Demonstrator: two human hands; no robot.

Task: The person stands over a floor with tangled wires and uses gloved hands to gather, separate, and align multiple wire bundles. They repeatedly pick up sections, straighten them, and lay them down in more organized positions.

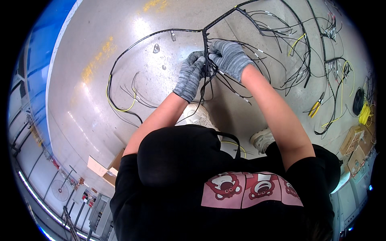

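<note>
A black wire harness (220, 18) lies spread on the grey floor, its taped trunk branching into several thin loose wires. In a grey knit glove, my left hand (190, 75) closes on the bundle of black wires just below the branch point. My right hand (230, 57), gloved the same way, grips the same bundle from the right side, its fingertips close to those of my left. Several wire ends fan out below and to the right of my hands. Parts of my fingertips are hidden behind the wires and each other.
Yellow-handled pliers (316, 107) lie on the floor at the right, beside another harness (324, 48). Coils of black cable (358, 101) and yellow wire (365, 113) sit at the far right near cardboard boxes (352, 140). An open carton (105, 170) stands at the lower left.
</note>
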